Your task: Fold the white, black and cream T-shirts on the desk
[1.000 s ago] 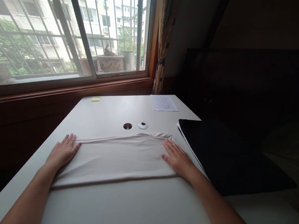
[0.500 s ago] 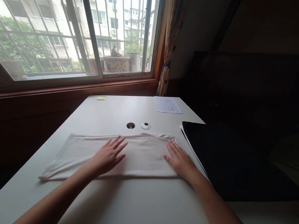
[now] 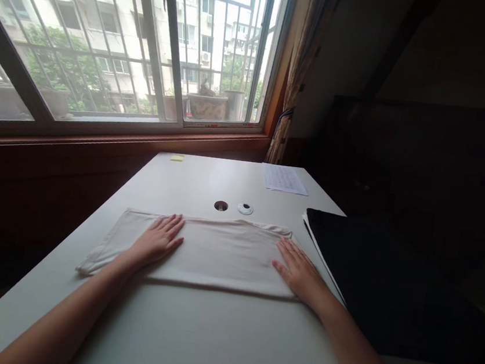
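Observation:
A white cloth garment (image 3: 220, 255), folded into a long strip, lies across the white table (image 3: 216, 337). My left hand (image 3: 159, 238) rests flat on its left part, fingers stretched towards the far edge. On the right end of the cloth lies my right hand (image 3: 298, 268), palm down, with its fingers reaching out. Neither hand grips anything. Slight wrinkles run through the fabric, and its left end slants towards me. What kind of garment it is, I cannot tell.
Beyond the cloth are a round hole (image 3: 221, 206) and a white round cap (image 3: 245, 208). Written paper sheets (image 3: 284, 179) and a yellow sticky note (image 3: 177, 157) lie at the far edge. A black sheet-like thing (image 3: 372, 273) covers the right side. A barred window (image 3: 187, 53) stands behind.
My left hand has slid left along the cloth, while my right hand stays at the right end. The view has shifted slightly to the left.

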### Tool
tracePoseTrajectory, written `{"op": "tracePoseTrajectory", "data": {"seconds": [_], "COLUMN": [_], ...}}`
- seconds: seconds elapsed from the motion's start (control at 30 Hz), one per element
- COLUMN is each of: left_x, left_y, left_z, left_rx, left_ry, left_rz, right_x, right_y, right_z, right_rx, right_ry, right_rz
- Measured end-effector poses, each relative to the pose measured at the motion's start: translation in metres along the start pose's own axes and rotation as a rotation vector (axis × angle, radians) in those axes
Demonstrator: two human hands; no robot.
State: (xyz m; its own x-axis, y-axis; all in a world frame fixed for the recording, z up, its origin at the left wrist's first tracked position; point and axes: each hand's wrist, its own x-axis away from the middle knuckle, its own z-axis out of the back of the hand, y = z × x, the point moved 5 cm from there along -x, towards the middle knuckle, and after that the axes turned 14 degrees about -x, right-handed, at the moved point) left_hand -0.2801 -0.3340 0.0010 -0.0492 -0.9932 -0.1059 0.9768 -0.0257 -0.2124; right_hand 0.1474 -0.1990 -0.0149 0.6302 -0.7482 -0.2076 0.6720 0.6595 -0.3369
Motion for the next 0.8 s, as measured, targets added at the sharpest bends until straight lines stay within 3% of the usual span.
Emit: {"op": "tracePoseTrajectory", "data": {"seconds": [0.17,0.3,0.4,0.8], "left_x": [0.039,0.062,0.067,0.066], "left_y": [-0.084,-0.126,-0.138,-0.143], "left_z": [-0.020,-0.033,-0.038,-0.042], "left_rx": [-0.016,-0.001,0.001,-0.007], "left_ry": [-0.009,-0.034,-0.053,-0.113], "left_rz": [0.044,0.077,0.143,0.308], "right_x": [0.000,0.000,-0.001,-0.002], "right_y": [0.002,0.004,0.004,0.003], "right_z": [-0.001,-0.001,0.000,0.003], "right_rx": [-0.005,-0.006,-0.012,-0.017], "right_ry": [-0.031,-0.031,-0.018,0.045], "right_rz": [-0.013,-0.018,-0.005,0.049]}}
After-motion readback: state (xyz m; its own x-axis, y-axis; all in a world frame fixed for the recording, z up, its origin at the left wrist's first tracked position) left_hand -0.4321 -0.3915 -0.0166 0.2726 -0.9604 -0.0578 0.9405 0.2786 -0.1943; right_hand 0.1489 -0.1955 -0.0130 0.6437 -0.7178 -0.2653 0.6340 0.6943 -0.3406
